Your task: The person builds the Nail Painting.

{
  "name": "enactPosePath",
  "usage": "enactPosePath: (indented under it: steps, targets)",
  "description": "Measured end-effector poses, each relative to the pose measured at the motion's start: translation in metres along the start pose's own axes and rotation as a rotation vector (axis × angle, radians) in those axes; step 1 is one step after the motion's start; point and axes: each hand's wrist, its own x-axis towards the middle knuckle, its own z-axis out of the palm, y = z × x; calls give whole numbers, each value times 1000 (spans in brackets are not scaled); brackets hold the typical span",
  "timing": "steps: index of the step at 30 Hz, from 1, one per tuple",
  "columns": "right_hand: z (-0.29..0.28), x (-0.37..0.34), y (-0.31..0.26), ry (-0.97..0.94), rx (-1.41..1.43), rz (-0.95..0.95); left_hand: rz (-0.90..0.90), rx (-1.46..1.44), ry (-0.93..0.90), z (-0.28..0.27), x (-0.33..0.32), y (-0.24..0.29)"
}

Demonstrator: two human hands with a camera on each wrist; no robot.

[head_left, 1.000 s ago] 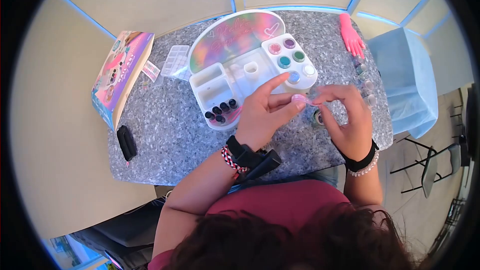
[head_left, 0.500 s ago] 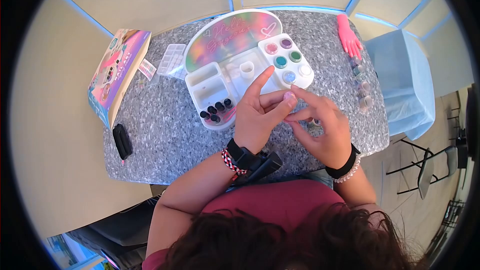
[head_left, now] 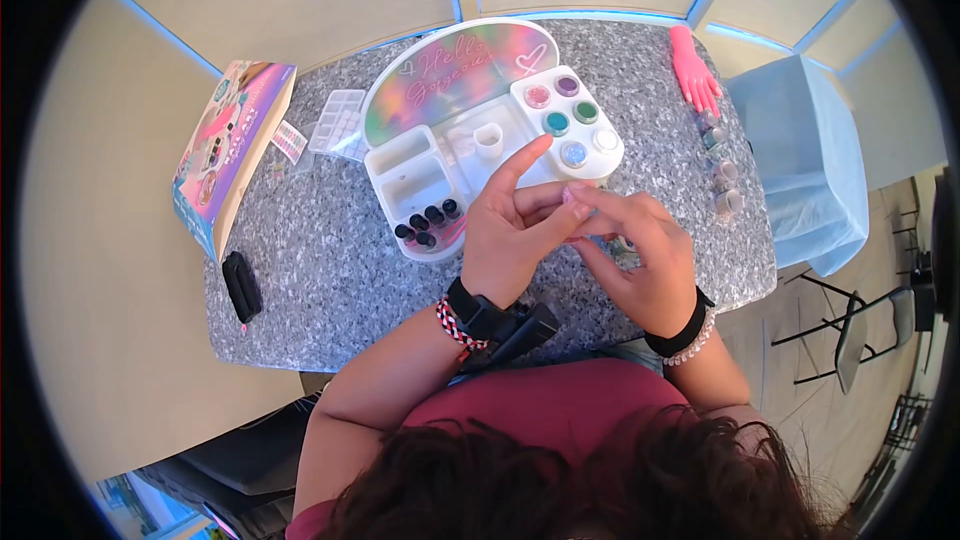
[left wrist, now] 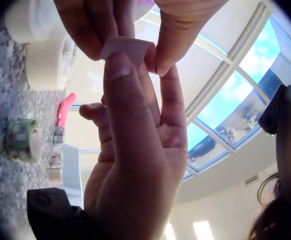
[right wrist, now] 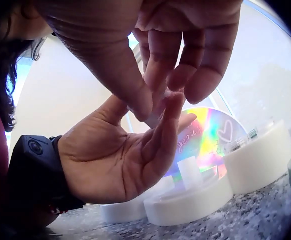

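A small piece of thin pinkish tape or film (left wrist: 128, 49) is wrapped over a fingertip of the left hand (left wrist: 135, 145), whose thumb presses on it in the left wrist view. The right hand (right wrist: 185, 45) pinches the film's other end between thumb and fingers. In the head view the left hand (head_left: 510, 230) and right hand (head_left: 645, 265) meet in front of the white nail-art station (head_left: 590, 172), the left index finger pointing away. A roll of green patterned tape (left wrist: 23, 140) lies on the table below the hands.
Glitter pots (head_left: 573, 154) and black-capped bottles (head_left: 433, 215) sit in the station. A box (head_left: 225, 150), clear tray (head_left: 340, 123) and black pouch (head_left: 241, 286) are left; a pink hand form (head_left: 692, 70) and small jars (head_left: 727, 202) are right, on the granite table (head_left: 320, 270).
The right hand has moved left, close against the left hand, and its fingers now cover more of the film. Both hands have shifted slightly left in the head view.
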Motion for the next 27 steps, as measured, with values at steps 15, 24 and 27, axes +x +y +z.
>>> enactPosePath:
  steps: [15,24,27]
  targets:
    - [-43,-3,-1,-47,169,279,-98,185,-77,4,-4,13]
    - [-36,2,0,-294,59,100,-153,812,-380,3,-5,11]
    - [-37,-1,6,-315,35,104,-90,748,-392,0,-3,9]
